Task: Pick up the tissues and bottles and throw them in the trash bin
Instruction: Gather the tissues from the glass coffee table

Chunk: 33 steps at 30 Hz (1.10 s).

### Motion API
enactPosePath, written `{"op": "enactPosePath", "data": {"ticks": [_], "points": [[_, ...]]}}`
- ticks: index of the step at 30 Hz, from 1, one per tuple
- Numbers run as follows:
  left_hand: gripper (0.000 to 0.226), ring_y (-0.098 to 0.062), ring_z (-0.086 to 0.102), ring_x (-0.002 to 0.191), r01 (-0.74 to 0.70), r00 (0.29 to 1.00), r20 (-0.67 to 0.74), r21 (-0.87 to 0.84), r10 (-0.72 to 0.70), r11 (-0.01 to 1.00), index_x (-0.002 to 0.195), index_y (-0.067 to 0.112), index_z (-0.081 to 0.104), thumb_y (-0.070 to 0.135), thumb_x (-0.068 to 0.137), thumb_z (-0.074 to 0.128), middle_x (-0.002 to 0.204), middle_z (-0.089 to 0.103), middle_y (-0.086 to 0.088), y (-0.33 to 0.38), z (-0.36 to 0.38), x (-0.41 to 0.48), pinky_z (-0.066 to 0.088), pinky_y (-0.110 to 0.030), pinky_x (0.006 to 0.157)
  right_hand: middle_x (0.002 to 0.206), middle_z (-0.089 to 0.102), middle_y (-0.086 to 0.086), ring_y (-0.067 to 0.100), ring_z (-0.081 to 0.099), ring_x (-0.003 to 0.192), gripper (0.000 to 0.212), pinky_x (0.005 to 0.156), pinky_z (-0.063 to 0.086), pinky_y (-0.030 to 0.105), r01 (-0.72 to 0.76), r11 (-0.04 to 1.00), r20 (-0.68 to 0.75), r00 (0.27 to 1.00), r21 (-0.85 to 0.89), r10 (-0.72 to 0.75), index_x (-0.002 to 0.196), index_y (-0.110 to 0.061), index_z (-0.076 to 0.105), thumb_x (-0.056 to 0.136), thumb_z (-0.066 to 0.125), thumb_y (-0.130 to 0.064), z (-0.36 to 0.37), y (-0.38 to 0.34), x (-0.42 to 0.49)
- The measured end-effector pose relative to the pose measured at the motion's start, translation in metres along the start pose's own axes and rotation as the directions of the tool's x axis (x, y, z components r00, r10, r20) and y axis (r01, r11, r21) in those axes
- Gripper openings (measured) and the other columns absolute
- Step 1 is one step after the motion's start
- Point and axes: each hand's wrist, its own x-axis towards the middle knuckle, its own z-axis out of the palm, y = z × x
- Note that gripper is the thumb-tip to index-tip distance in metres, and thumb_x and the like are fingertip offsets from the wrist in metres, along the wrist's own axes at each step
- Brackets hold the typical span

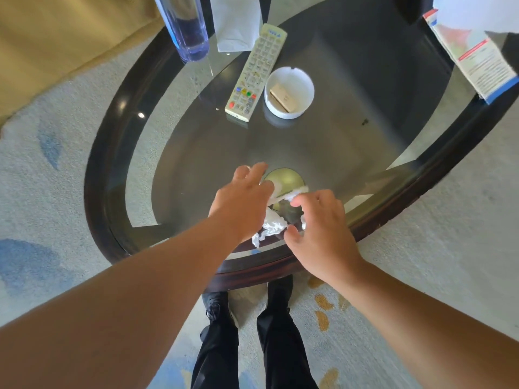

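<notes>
Glass table [112,136]: crumpled white tissues [273,227], perhaps two pieces, lie by its near rim between two hands. The left hand [244,203] spreads open over them. The right hand [320,231] is half-curled, forefinger touching tissue, grip unclear. One bottle [185,26] stands at the far-left edge. One remote [255,74], one ashtray [306,80]; leaflet [477,57] print unreadable.

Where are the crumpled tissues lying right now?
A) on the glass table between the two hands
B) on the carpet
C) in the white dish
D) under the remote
A: the crumpled tissues sit on the glass table near its front rim, between the left hand and the right hand.
</notes>
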Motion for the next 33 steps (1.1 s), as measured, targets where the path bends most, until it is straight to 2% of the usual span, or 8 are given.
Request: {"op": "enactPosePath", "data": {"ticks": [4,11,15,19,22,25,28,33], "points": [[0.019,-0.024,0.040,0.098,0.034,0.999,-0.032,-0.094,-0.037,0.995,0.102,0.011,0.052,0.003,0.085,0.047,0.103,0.044,-0.004,-0.002,0.004,0.013,0.048,-0.036,0.075,0.106,0.041,0.001,0.023,0.040,0.094,0.037,0.076,0.042,0.030,0.008,1.000,0.007,1.000,0.005,-0.008,0.110,-0.017,0.052,0.076,0.068,-0.022,0.008,-0.001,-0.003],[0.023,-0.023,0.049,0.063,0.268,0.949,-0.033,-0.440,-0.313,0.857,0.076,0.026,0.034,0.005,0.079,0.040,0.077,0.045,0.001,-0.031,-0.021,-0.023,0.037,-0.033,0.054,0.113,0.039,0.003,0.023,0.036,0.096,0.055,0.076,0.045,0.034,0.058,0.995,0.109,0.993,-0.086,-0.048,0.115,-0.024,0.049,0.071,0.071,-0.046,0.035,-0.025,0.009],[0.035,-0.013,0.051,0.062,0.245,0.953,-0.054,-0.442,-0.298,0.863,0.105,0.032,0.039,0.003,0.085,0.041,0.091,0.046,0.004,-0.037,-0.023,-0.048,0.033,-0.024,0.048,0.109,0.041,0.003,0.025,0.038,0.091,0.032,0.063,0.038,0.032,0.132,0.973,0.157,0.982,-0.189,-0.103,0.101,-0.019,0.051,0.075,0.069,-0.026,0.050,-0.029,0.020],[0.054,-0.016,0.057,0.071,0.186,0.974,-0.055,-0.362,-0.220,0.913,0.127,0.039,0.042,0.002,0.087,0.045,0.109,0.044,0.002,-0.034,-0.020,-0.062,0.041,-0.019,0.055,0.100,0.045,0.006,0.022,0.034,0.080,0.013,0.060,0.029,0.030,0.145,0.981,0.144,0.982,-0.132,-0.125,0.092,-0.014,0.050,0.083,0.055,-0.005,0.053,-0.027,0.025],[0.039,-0.018,0.060,0.081,0.176,0.976,-0.045,-0.403,-0.212,0.898,0.100,0.029,0.064,0.000,0.087,0.040,0.104,0.058,0.006,-0.029,-0.026,-0.067,0.049,-0.028,0.069,0.094,0.045,0.007,0.024,0.039,0.076,0.010,0.058,0.031,0.033,0.110,0.992,0.114,0.988,-0.064,-0.103,0.090,-0.013,0.049,0.085,0.052,-0.005,0.040,-0.025,0.024],[0.032,-0.021,0.054,0.064,0.188,0.973,-0.052,-0.389,-0.225,0.902,0.068,0.019,0.056,0.000,0.084,0.036,0.074,0.058,0.000,-0.020,-0.038,-0.071,0.041,-0.028,0.053,0.089,0.046,0.005,0.027,0.046,0.069,0.017,0.056,0.037,0.034,0.084,0.996,0.091,0.992,0.011,-0.084,0.086,-0.013,0.055,0.080,0.048,0.002,0.016,-0.025,0.019],[0.028,-0.016,0.049,0.057,0.222,0.969,-0.015,-0.388,-0.247,0.894,0.065,0.020,0.048,0.009,0.088,0.037,0.063,0.051,0.002,-0.007,-0.058,-0.077,0.033,-0.025,0.049,0.083,0.045,0.001,0.023,0.044,0.063,0.025,0.055,0.032,0.030,0.074,0.997,0.092,0.993,0.027,-0.076,0.070,-0.019,0.053,0.079,0.047,0.003,-0.018,-0.030,0.008],[0.018,-0.007,0.042,0.053,0.191,0.978,-0.003,-0.397,-0.209,0.898,0.067,0.027,0.037,0.027,0.081,0.048,0.065,0.044,0.007,0.022,-0.113,-0.096,0.027,-0.022,0.047,0.077,0.049,0.001,0.020,0.048,0.067,0.021,0.059,0.040,0.032,0.008,0.997,0.041,0.999,0.074,-0.011,0.064,-0.018,0.043,0.083,0.043,-0.010,-0.084,-0.044,-0.018]]}}
